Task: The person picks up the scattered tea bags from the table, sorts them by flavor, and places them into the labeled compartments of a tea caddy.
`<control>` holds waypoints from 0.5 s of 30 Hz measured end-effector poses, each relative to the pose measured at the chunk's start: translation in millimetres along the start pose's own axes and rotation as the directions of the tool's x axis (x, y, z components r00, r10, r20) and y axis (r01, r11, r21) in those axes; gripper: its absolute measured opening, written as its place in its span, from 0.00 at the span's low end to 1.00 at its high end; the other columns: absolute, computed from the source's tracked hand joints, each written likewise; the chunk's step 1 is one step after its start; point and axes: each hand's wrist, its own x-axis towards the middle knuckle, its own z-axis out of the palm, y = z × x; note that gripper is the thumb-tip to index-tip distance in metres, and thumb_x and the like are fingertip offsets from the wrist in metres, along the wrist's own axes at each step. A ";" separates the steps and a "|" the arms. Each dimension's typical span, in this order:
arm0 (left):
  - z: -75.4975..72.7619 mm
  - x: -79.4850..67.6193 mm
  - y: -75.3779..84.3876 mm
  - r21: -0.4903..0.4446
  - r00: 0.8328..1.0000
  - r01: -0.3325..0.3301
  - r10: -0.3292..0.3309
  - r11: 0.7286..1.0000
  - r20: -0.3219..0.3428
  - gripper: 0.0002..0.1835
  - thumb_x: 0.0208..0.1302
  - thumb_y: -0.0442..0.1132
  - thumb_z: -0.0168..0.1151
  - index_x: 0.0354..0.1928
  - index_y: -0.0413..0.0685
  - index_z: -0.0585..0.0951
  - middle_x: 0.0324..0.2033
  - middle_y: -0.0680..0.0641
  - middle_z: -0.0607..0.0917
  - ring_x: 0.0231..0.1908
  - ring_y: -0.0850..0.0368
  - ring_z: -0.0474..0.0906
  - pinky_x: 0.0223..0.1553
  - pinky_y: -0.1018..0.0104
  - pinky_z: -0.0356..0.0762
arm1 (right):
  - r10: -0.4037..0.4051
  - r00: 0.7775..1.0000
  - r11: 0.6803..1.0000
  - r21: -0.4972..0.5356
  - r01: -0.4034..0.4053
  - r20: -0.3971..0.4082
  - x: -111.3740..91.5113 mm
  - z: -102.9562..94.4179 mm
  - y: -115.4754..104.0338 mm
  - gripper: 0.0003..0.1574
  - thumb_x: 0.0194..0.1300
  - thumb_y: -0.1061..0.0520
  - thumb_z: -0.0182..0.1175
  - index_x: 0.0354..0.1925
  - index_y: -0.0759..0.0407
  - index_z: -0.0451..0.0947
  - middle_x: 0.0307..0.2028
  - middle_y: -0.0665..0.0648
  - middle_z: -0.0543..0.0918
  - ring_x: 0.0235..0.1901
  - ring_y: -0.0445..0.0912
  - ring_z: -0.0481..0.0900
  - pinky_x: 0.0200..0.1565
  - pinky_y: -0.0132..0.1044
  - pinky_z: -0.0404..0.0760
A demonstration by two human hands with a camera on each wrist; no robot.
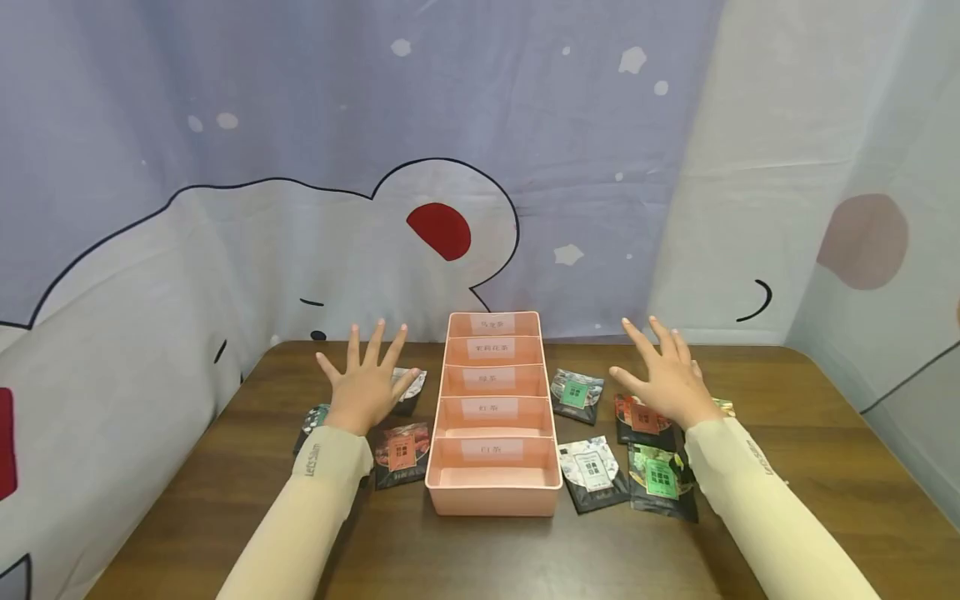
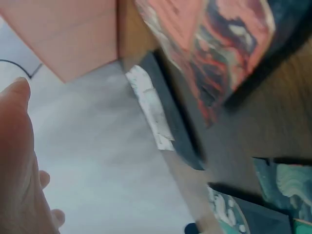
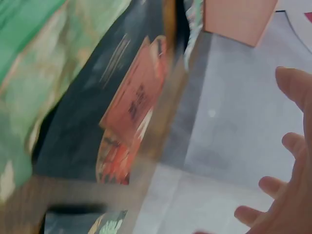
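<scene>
Left hand point(image 1: 363, 393) up toward ten o'clock, right hand point(image 1: 667, 383) up toward two, both poised above the brown wood-grain table point(image 1: 487, 558), fingers spread wide, and neither has hold of anything! At the middle of the clock sits the long pink plastic tray point(image 1: 491, 503), five compartments marked by white paper labels point(image 1: 491, 450), and no pouch shows in any of them. Round the left side we go: a flat black pouch with an orange-red label point(image 1: 402, 455) at eight, a green-patterned dark pouch point(image 1: 312, 422) at nine, partly covered, another green pouch point(image 2: 287, 187) beside it in the left wrist view, a white-topped dark pouch point(image 1: 407, 406) at ten. Over right: a teal-labelled dark pouch point(image 1: 577, 395) at two, a red-labelled black pouch point(image 1: 643, 421) at three, a white-and-black pouch point(image 1: 593, 473) and a green-labelled pouch point(image 1: 662, 483) neighbouring at four. Judging by that, the work looks barely begun: every pouch in sight lies outside the tray.
</scene>
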 end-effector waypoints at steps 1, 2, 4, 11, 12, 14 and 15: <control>-1.0 -1.6 1.1 -0.005 1.000 -0.007 0.007 1.000 -0.005 0.42 0.74 0.65 0.48 0.82 0.64 0.46 0.81 0.43 0.41 0.77 0.33 0.24 0.59 0.18 0.15 | -0.006 1.000 1.000 0.018 0.006 -0.004 -0.7 0.2 -1.3 0.54 0.72 0.30 0.54 0.82 0.37 0.38 0.80 0.66 0.36 0.75 0.75 0.34 0.61 0.85 0.46; -1.8 -3.1 2.2 -0.006 1.000 -0.014 0.014 1.000 -0.009 0.42 0.74 0.65 0.49 0.82 0.63 0.46 0.81 0.43 0.41 0.77 0.33 0.25 0.60 0.18 0.16 | -0.013 1.000 0.999 0.037 0.013 -0.011 -1.3 0.5 -2.4 0.53 0.72 0.32 0.55 0.82 0.39 0.39 0.80 0.67 0.38 0.74 0.76 0.37 0.61 0.84 0.50; -2.3 -5.9 4.4 -0.006 0.999 -0.032 0.032 0.999 -0.023 0.42 0.74 0.66 0.49 0.82 0.63 0.47 0.81 0.43 0.41 0.78 0.33 0.27 0.61 0.18 0.18 | -0.017 1.000 0.996 0.086 0.019 -0.027 -2.1 1.6 -5.0 0.52 0.74 0.36 0.56 0.82 0.44 0.41 0.79 0.70 0.43 0.73 0.76 0.43 0.61 0.81 0.55; 0.5 -17.3 12.4 -0.010 0.988 -0.121 0.119 0.993 -0.093 0.41 0.75 0.64 0.49 0.82 0.61 0.49 0.81 0.45 0.47 0.79 0.39 0.37 0.67 0.21 0.29 | 0.051 0.997 0.952 0.304 -0.033 -0.052 -3.8 6.1 -16.1 0.41 0.76 0.43 0.56 0.75 0.64 0.60 0.68 0.74 0.66 0.64 0.70 0.70 0.61 0.66 0.72; 0.9 -19.4 13.5 -0.015 0.986 -0.134 0.132 0.991 -0.099 0.41 0.75 0.64 0.49 0.82 0.60 0.50 0.81 0.45 0.48 0.79 0.40 0.38 0.68 0.22 0.30 | 0.073 0.996 0.943 0.328 -0.055 -0.044 -4.1 6.9 -17.8 0.39 0.76 0.43 0.55 0.73 0.64 0.62 0.67 0.74 0.69 0.63 0.69 0.72 0.59 0.65 0.74; 2.0 -23.9 15.5 -0.031 0.982 -0.155 0.151 0.987 -0.112 0.41 0.75 0.63 0.50 0.82 0.58 0.51 0.80 0.45 0.50 0.79 0.42 0.42 0.70 0.24 0.33 | 0.112 0.993 0.927 0.362 -0.095 -0.027 -4.4 9.5 -20.6 0.37 0.76 0.45 0.56 0.71 0.65 0.64 0.64 0.73 0.73 0.59 0.67 0.77 0.57 0.61 0.78; 2.5 -26.2 16.1 -0.037 0.980 -0.164 0.158 0.986 -0.117 0.41 0.75 0.62 0.50 0.82 0.57 0.51 0.80 0.46 0.52 0.79 0.43 0.44 0.71 0.25 0.35 | 0.131 0.991 0.919 0.376 -0.116 -0.014 -4.3 11.3 -21.9 0.36 0.76 0.45 0.56 0.71 0.65 0.65 0.63 0.72 0.74 0.56 0.65 0.80 0.55 0.58 0.80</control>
